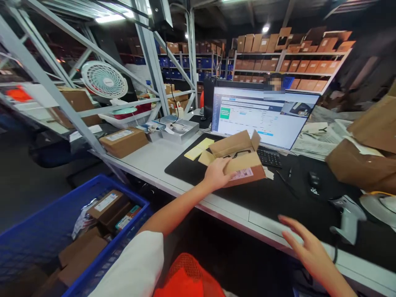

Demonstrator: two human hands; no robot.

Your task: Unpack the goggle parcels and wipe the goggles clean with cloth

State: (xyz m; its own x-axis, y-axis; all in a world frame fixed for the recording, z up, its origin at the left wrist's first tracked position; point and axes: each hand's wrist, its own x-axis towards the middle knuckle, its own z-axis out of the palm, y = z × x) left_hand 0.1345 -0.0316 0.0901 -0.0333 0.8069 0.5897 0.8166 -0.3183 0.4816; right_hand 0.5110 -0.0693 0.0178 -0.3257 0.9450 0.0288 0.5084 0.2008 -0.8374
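Table (148,163) carries all | monitor (262,115) behind open carton (236,159), flaps up for access | left hand (216,175) grips carton's near edge, steadying | right hand (305,247) spread, empty, right of carton.

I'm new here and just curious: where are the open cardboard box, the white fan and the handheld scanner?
open cardboard box (239,159): head view, on its front flap.
white fan (104,79): head view, middle of its round grille.
handheld scanner (349,214): head view, on its grey handle.
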